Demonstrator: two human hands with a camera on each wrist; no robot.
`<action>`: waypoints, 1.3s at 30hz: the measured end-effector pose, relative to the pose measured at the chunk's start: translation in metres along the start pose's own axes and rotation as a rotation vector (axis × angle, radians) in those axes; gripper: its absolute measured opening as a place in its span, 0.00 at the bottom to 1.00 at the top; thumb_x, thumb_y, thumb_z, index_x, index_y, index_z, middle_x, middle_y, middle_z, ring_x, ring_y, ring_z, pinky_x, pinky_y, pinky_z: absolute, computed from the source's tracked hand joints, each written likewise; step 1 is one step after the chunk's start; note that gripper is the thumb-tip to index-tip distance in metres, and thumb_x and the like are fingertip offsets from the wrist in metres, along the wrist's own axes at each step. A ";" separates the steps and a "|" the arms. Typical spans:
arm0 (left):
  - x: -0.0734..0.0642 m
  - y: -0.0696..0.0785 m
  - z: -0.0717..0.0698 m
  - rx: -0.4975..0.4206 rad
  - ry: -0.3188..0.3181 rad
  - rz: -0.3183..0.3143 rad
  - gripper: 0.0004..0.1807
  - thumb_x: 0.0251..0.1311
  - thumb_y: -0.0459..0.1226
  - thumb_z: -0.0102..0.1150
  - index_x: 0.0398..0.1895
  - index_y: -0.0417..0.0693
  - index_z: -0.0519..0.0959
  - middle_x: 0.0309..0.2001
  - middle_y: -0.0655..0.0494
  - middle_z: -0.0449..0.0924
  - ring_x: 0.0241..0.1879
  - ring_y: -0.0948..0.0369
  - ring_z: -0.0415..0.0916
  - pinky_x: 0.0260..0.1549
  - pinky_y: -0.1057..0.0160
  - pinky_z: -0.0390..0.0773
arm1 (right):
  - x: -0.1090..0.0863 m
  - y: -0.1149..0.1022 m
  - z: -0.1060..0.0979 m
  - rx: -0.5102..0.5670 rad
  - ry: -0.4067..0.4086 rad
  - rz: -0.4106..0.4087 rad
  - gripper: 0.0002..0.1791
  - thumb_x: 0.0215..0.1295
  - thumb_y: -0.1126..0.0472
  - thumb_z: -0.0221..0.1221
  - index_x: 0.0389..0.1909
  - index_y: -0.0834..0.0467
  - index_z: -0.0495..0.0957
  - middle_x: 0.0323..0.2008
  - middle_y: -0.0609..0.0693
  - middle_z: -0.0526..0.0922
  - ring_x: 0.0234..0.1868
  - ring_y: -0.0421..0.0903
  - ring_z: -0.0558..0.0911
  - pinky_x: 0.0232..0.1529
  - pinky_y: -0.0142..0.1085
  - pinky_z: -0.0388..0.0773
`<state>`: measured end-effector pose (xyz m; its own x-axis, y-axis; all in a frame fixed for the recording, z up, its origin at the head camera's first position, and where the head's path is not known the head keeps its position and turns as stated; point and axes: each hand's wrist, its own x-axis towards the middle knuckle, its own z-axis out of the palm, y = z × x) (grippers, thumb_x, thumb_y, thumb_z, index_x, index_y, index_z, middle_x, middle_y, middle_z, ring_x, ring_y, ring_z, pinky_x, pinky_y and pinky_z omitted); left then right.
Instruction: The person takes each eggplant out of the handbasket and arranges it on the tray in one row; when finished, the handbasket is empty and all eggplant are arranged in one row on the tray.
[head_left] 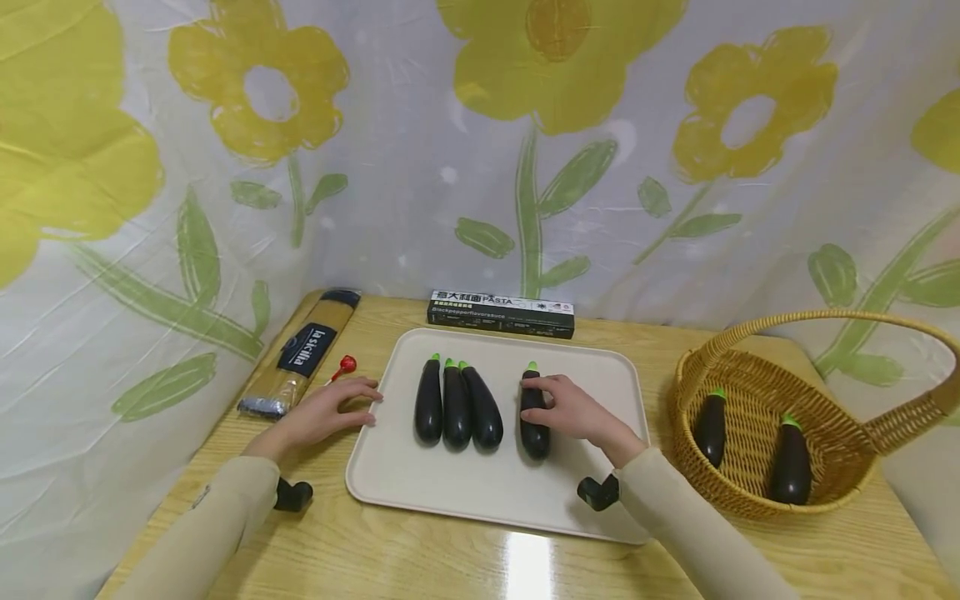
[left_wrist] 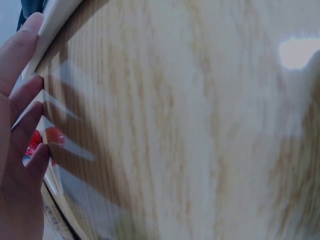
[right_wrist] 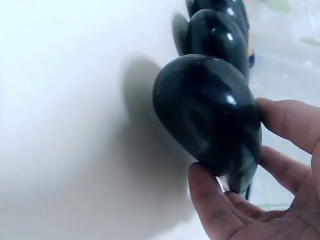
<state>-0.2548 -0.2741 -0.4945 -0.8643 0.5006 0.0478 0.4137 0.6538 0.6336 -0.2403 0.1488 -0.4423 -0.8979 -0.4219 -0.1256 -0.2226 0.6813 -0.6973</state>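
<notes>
My right hand (head_left: 572, 408) holds a dark eggplant (head_left: 533, 437) with a green tip, lying on the right half of a cream tray (head_left: 450, 493). In the right wrist view, thumb and fingers reach round both sides of this eggplant (right_wrist: 205, 110). Three more eggplants (head_left: 457, 412) lie close together to its left on the tray. At the tray's left rim is my left hand (head_left: 330, 412), its fingers loosely extended. The left wrist view has its thumb at the tray rim (left_wrist: 50, 37) and the fingertips low by the table.
A wicker basket (head_left: 690, 467) with a tall handle stands on the right, two eggplants inside. Behind the tray lies a black pasta box (head_left: 501, 315). A bag of pasta (head_left: 303, 354) and a small red object (head_left: 347, 365) are at the left, near the flowered curtain (head_left: 405, 208).
</notes>
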 end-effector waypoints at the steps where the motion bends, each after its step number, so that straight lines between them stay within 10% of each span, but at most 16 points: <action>1: 0.000 0.000 0.000 -0.001 0.000 -0.002 0.20 0.62 0.47 0.64 0.54 0.52 0.80 0.66 0.42 0.68 0.69 0.41 0.59 0.66 0.38 0.57 | 0.003 -0.001 0.001 0.006 0.004 -0.001 0.29 0.63 0.57 0.63 0.65 0.60 0.72 0.57 0.65 0.72 0.52 0.55 0.71 0.52 0.47 0.70; 19: 0.001 -0.001 0.000 0.008 0.000 0.008 0.19 0.61 0.47 0.65 0.53 0.52 0.80 0.66 0.41 0.69 0.69 0.40 0.59 0.66 0.37 0.57 | 0.008 -0.003 0.013 0.154 -0.056 -0.018 0.27 0.65 0.61 0.62 0.64 0.63 0.72 0.60 0.65 0.73 0.31 0.42 0.80 0.36 0.33 0.74; 39: 0.002 -0.004 0.002 0.011 0.004 0.013 0.19 0.61 0.48 0.65 0.53 0.53 0.81 0.66 0.42 0.69 0.68 0.41 0.60 0.66 0.37 0.57 | 0.005 -0.005 0.014 0.193 -0.071 -0.001 0.27 0.66 0.61 0.62 0.65 0.63 0.71 0.61 0.64 0.72 0.33 0.43 0.82 0.34 0.33 0.75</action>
<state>-0.2576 -0.2753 -0.4986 -0.8600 0.5069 0.0588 0.4278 0.6534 0.6245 -0.2379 0.1346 -0.4493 -0.8674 -0.4678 -0.1696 -0.1400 0.5565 -0.8190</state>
